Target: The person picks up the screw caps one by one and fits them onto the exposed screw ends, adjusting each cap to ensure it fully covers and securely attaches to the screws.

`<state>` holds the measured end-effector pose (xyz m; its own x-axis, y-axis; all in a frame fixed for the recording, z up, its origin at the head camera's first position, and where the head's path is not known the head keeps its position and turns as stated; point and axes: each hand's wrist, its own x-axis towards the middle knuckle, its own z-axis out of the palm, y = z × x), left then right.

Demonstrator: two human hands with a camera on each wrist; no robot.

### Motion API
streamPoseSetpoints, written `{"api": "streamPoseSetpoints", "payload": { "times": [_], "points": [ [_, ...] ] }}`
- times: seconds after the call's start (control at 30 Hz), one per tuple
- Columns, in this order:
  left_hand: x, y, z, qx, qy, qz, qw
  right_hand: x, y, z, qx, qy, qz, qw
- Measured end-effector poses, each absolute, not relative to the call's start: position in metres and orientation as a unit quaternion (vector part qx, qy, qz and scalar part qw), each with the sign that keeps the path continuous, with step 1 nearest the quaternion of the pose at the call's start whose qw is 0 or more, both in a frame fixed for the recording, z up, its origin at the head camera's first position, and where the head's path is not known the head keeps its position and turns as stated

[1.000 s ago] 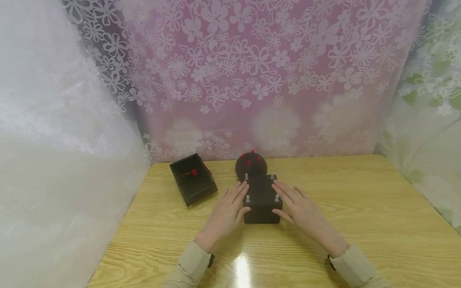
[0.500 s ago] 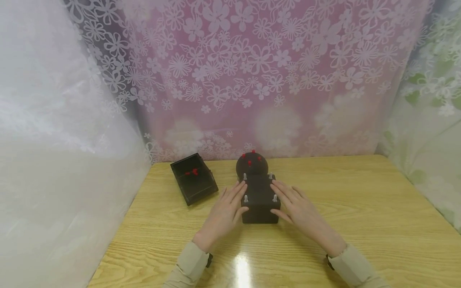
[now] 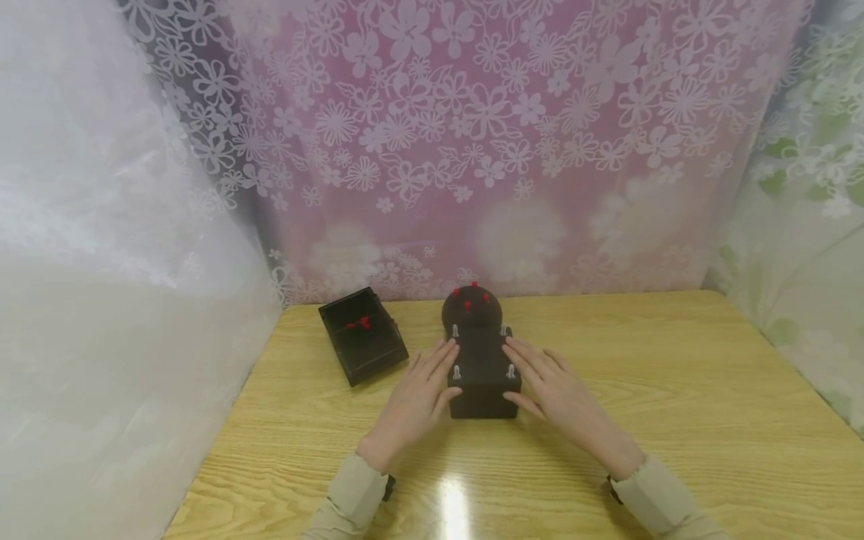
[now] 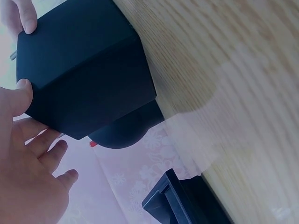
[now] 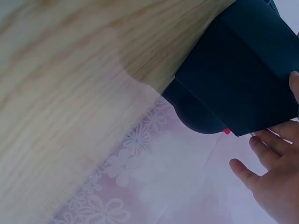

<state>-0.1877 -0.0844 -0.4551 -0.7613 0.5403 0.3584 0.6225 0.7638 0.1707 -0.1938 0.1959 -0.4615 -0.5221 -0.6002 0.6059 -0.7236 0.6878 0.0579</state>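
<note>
A black box [image 3: 483, 403] stands on the table in the head view, with several small silver pegs [image 3: 511, 371] upright near its top corners. My left hand [image 3: 413, 401] rests on its left side, fingers stretched along the top edge and thumb at the near edge. On the opposite side my right hand [image 3: 560, 396] touches the box in the same way, its fingers fairly straight. In the left wrist view the left thumb [image 4: 21, 95] lies at a corner of the box. Just behind the box is a round black piece [image 3: 472, 318] bearing several red pegs [image 3: 468, 306].
At the back left of the wooden table [image 3: 675, 390] lies an open black tray [image 3: 379, 369], turned at an angle, with a few small red pieces [image 3: 365, 322] inside. A pink flowered curtain [image 3: 432, 165] hangs behind the table's back edge.
The black box has shifted slightly left, and both hands have moved left with it. The round black piece and the tray have stayed in place.
</note>
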Motion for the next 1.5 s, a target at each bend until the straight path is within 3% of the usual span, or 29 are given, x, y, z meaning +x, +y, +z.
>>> {"api": "streamPoseSetpoints", "payload": {
  "times": [1.13,1.5],
  "points": [
    [-0.187,-0.086,-0.452,-0.309,-0.927,-0.169,0.129,-0.208,0.185,-0.457,0.392,-0.869,0.126,0.276],
    [-0.200,-0.100,-0.424,-0.331,-0.911,-0.217,0.115,-0.208,0.182,-0.456,0.384,-0.876,0.118,0.266]
  ]
}}
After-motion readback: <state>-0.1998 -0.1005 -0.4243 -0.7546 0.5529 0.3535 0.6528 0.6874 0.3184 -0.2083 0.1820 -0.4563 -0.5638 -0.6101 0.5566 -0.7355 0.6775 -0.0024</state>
